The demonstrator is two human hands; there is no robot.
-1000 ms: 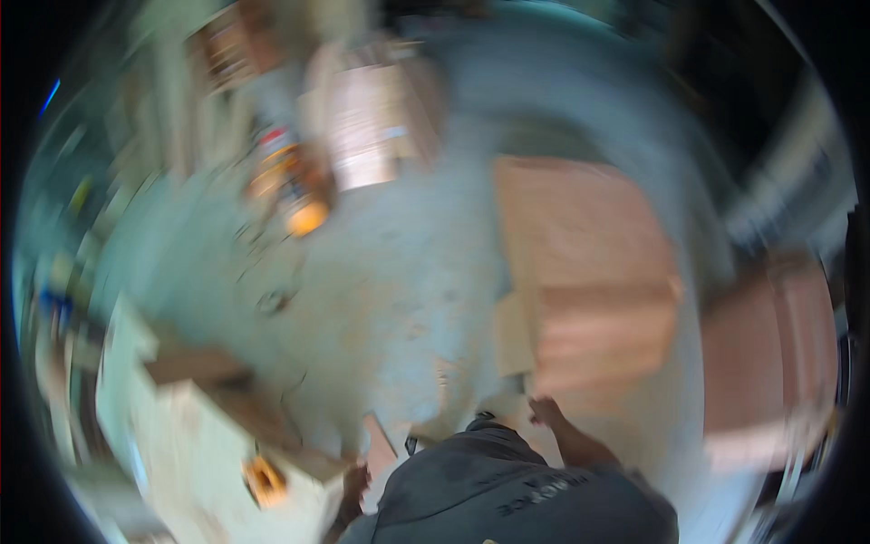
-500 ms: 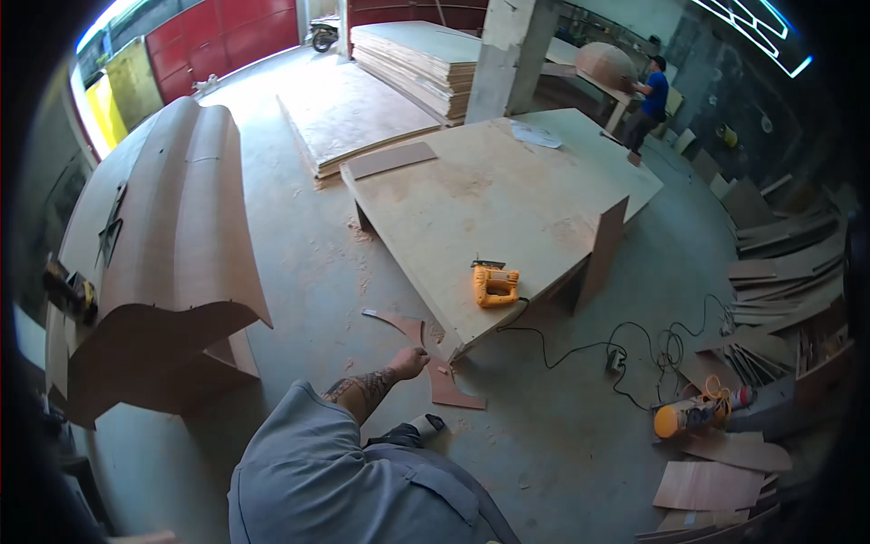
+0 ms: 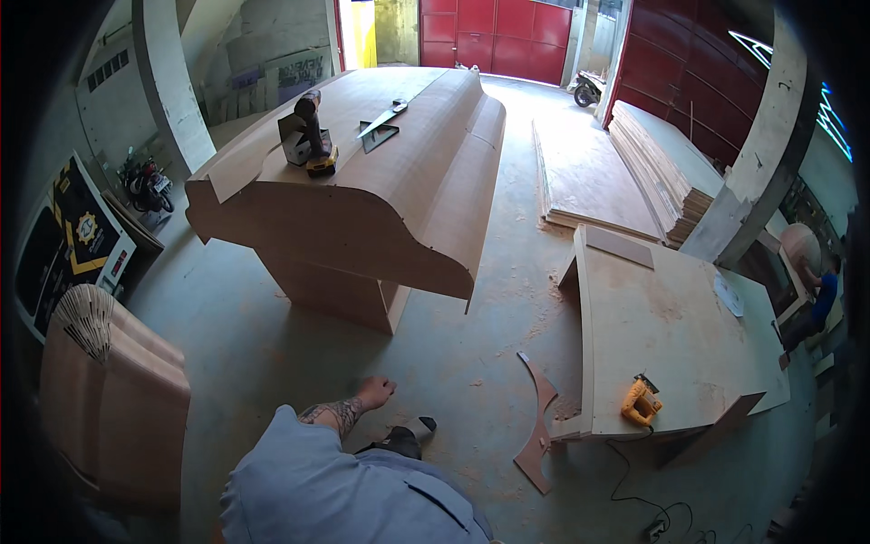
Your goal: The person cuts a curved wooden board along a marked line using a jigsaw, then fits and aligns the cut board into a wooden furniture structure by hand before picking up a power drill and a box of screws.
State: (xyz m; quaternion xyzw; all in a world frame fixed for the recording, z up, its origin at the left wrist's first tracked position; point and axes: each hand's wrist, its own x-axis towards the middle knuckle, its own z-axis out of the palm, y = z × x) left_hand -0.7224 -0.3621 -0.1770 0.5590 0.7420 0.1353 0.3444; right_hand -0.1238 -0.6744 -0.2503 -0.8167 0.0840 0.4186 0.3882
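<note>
My left hand (image 3: 376,393) hangs over the concrete floor with its fingers curled in, and nothing shows in them. My right hand is out of view. Ahead stands a large curved plywood form (image 3: 430,181) with a wavy front edge. On top of it a cordless drill (image 3: 314,140) stands upright on its battery, beside a handsaw (image 3: 384,119) and a dark triangular square (image 3: 381,139). Right of my hand, a curved thin wooden offcut (image 3: 535,442) lies on the floor. A yellow jigsaw (image 3: 641,404) rests on the low plywood table (image 3: 675,349).
Stacked plywood sheets (image 3: 657,177) lie behind the table, near a concrete pillar (image 3: 757,150). Another curved wooden piece (image 3: 127,417) stands at the left. The jigsaw's cord (image 3: 625,490) trails across the floor. A person in blue (image 3: 823,304) works at the far right.
My view has swung left, so the curved form now stands ahead and the table and jigsaw lie at the right. My left hand has moved away from the offcut on the floor.
</note>
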